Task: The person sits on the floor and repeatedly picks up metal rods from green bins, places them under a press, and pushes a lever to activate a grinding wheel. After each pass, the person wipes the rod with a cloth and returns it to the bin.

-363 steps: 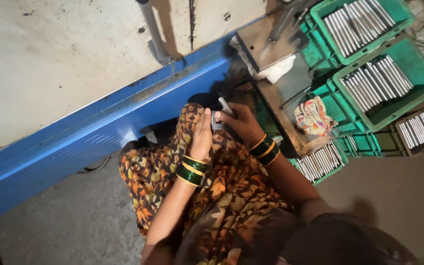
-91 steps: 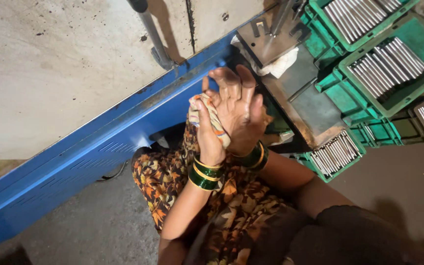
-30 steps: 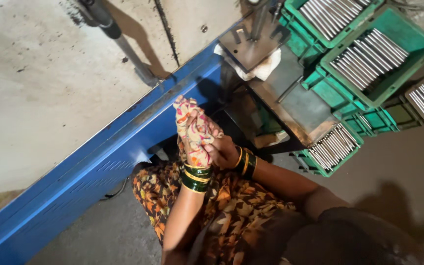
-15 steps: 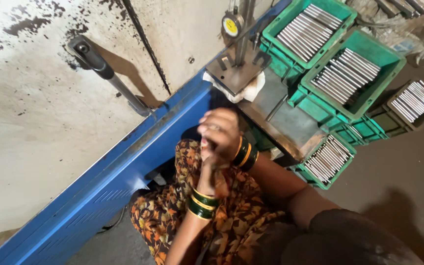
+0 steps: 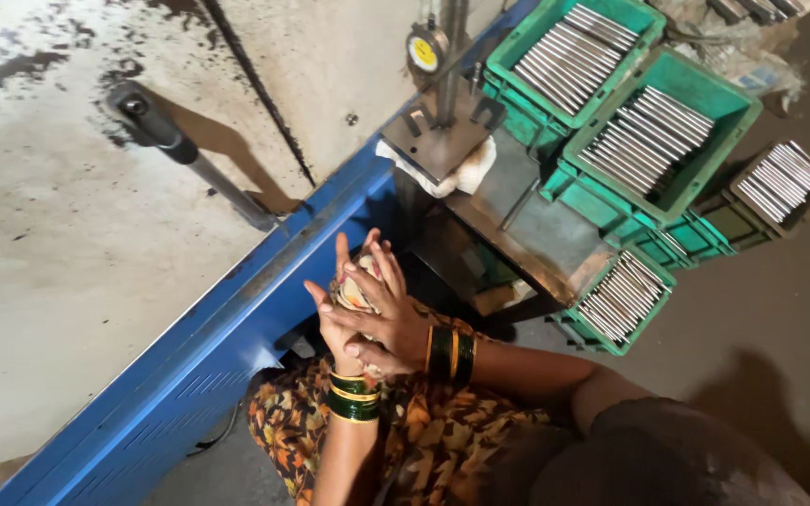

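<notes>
Near the blue machine frame [image 5: 236, 309], the left hand [image 5: 335, 323] and right hand [image 5: 388, 323] press a patterned cloth [image 5: 356, 292] flat between their palms, fingers spread.

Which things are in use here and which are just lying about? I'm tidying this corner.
In use: left hand, right hand, patterned cloth pressed between them.
Lying about: green crates of metal rods, dial gauge, white rag, blue frame.

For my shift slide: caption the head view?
Both hands, left hand and right hand, press a patterned cloth between palms beside green crates of metal rods.
</notes>
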